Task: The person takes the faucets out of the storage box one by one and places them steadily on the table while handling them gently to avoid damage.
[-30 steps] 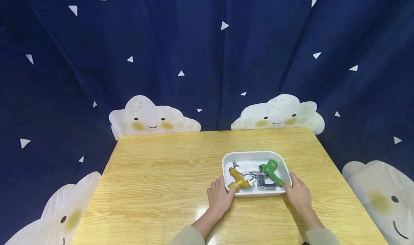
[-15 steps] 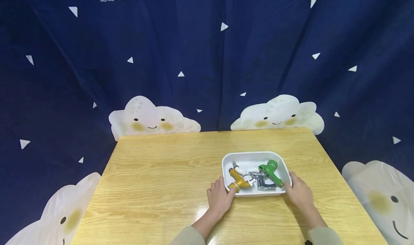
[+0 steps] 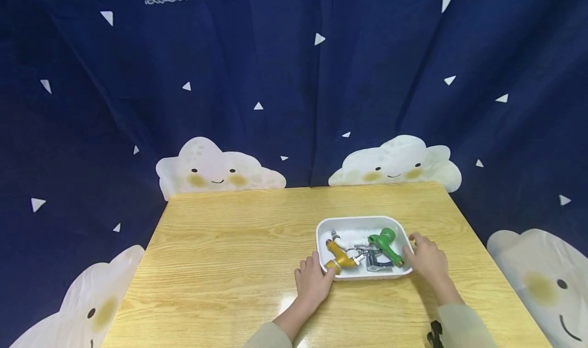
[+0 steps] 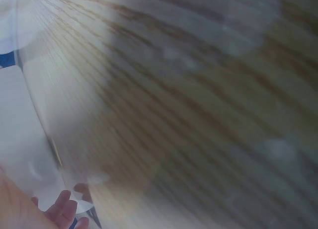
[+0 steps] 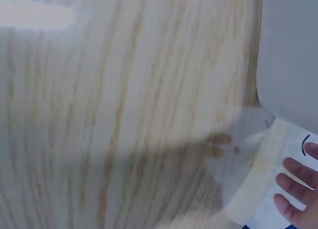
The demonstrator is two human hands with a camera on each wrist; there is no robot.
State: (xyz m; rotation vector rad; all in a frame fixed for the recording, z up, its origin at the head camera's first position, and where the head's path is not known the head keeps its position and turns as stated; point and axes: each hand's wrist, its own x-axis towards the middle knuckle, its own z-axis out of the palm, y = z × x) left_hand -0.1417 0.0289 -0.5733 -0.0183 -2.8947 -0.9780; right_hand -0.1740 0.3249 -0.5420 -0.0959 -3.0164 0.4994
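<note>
A white tray sits on the table, right of middle in the head view. Several taps lie in it: a yellow one, a green one, a white one and chrome parts. My left hand holds the tray's near left corner, thumb at the rim and fingers along the outside. Beside the right wall is my right hand, its fingers loosely spread and apart from the tray. The right wrist view shows those spread fingers below the tray's outer wall.
The wooden table extends left of the tray and behind it. A dark blue curtain with cloud prints hangs at the table's far edge and sides. A small black object shows by the right sleeve.
My right hand has let go of the tray's right side and shifted slightly outward, its fingers loosening. The left hand and the tray stay in place.
</note>
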